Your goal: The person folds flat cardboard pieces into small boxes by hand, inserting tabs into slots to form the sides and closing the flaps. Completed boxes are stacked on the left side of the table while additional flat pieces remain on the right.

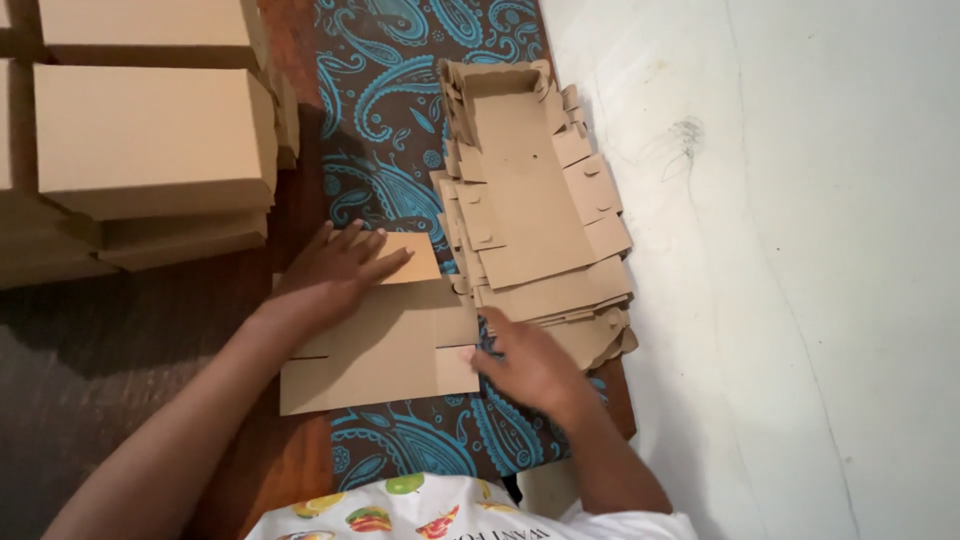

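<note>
A flat brown cardboard box blank [385, 345] lies on a blue paisley cloth [390, 120] in front of me. My left hand [335, 272] presses flat on its upper left part, fingers spread and pointing right. My right hand [525, 362] holds the blank's right edge, fingers curled at its side flap. Just beyond the right hand lies a stack of unfolded cardboard blanks [530, 210] with scalloped flaps.
Several assembled brown cardboard boxes [150, 135] are stacked at the upper left on a dark wooden surface [90, 340]. A white wall or floor [800, 270] fills the right side. My white printed shirt [440, 515] shows at the bottom edge.
</note>
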